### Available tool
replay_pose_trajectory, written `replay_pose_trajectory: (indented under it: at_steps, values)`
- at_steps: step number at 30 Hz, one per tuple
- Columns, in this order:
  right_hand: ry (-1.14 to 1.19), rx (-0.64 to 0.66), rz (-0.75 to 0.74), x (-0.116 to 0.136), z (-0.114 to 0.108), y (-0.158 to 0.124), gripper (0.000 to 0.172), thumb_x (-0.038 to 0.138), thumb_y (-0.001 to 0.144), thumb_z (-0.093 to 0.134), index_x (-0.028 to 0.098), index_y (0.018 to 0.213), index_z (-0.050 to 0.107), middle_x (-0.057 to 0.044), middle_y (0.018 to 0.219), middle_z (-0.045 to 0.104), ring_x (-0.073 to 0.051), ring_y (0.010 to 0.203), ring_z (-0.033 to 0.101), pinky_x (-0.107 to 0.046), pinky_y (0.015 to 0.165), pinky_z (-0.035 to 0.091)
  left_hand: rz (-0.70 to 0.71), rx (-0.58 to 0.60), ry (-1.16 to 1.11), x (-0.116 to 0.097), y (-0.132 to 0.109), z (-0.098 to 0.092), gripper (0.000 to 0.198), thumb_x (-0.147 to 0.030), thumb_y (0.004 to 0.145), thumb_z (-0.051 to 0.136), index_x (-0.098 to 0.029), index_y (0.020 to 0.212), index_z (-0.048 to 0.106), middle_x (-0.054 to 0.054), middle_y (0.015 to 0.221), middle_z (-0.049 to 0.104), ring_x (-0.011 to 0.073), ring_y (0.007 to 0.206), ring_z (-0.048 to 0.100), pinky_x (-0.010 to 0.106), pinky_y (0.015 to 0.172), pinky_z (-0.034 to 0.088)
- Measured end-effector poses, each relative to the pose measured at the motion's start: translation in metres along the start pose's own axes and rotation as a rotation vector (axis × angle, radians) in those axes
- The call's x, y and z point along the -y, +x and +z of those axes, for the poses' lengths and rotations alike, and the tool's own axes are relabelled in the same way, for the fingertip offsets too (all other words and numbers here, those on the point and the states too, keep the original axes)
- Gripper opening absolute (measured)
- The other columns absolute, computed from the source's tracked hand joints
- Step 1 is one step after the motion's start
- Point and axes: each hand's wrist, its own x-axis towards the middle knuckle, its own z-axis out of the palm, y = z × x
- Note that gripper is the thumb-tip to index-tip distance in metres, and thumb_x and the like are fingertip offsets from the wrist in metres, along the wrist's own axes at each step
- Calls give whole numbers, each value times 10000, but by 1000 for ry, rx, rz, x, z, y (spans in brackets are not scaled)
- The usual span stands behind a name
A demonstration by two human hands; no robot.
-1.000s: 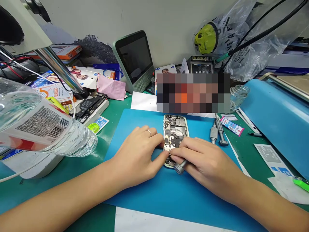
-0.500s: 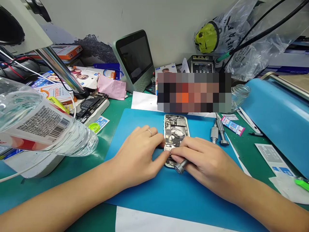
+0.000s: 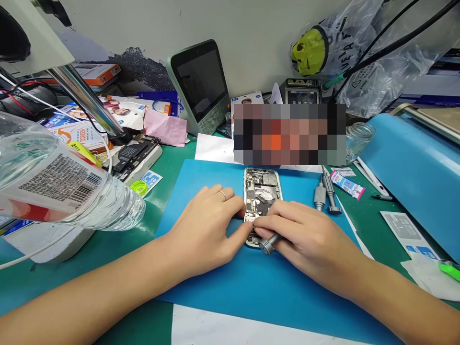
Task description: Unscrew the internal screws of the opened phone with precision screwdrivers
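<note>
An opened smartphone (image 3: 266, 191), its inner boards and battery exposed, lies on the blue mat (image 3: 223, 292). My left hand (image 3: 212, 225) grips the phone's left edge with curled fingers, and its thumb rests on the lower part of the frame. In my right hand (image 3: 305, 230) a grey screwdriver (image 3: 266, 246) is tucked between the fingers, its round end cap pointing toward me. My right thumb and fingertips pinch together over the phone's lower end, close to the left thumb. Whether anything small sits between those fingertips is hidden.
Two more screwdrivers (image 3: 325, 194) lie right of the phone. A large clear bottle (image 3: 72, 177) looms at near left, beside a metal stand pole (image 3: 88, 103). Behind stands a smart display (image 3: 199, 86); a glass jar (image 3: 359, 139) and blue roll-like object (image 3: 413, 177) are at right.
The view has shifted very slightly. Both hands stay at the phone, and the screwdriver's end cap is nearly where it was.
</note>
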Motion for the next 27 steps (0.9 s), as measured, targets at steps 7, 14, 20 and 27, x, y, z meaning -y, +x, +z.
replay_pose_trajectory:
  at_steps: [7, 14, 20, 27]
  values:
    - [12, -16, 37, -4, -6, -1, 179, 157, 980, 533, 191, 1033, 700, -42, 840, 656, -159, 750, 612, -270, 649, 466, -11, 5, -4, 0, 0, 0, 162, -320, 959, 560, -195, 870, 612, 30, 854, 587, 227, 847, 530, 405, 744, 378]
    - [-9, -36, 38, -6, -10, 0, 172, 156, 970, 542, 197, 1033, 697, -39, 863, 688, -160, 758, 643, -268, 648, 479, -13, 8, -2, 0, -1, -1, 144, -290, 967, 546, -203, 875, 614, 21, 841, 590, 218, 831, 533, 404, 742, 374]
    - [11, -19, 34, -6, -6, 0, 162, 184, 974, 550, 205, 1029, 701, -36, 842, 682, -165, 745, 641, -270, 632, 464, -7, -5, 1, 0, 0, 0, 167, -324, 973, 553, -207, 868, 607, 24, 851, 600, 223, 845, 544, 405, 746, 377]
    - [29, -2, 45, -6, -2, 1, 163, 177, 969, 546, 200, 1027, 696, -42, 844, 673, -173, 745, 640, -275, 637, 473, -9, -10, 9, 1, 1, 2, 158, -321, 963, 568, -205, 862, 602, 18, 850, 595, 220, 845, 549, 401, 746, 376]
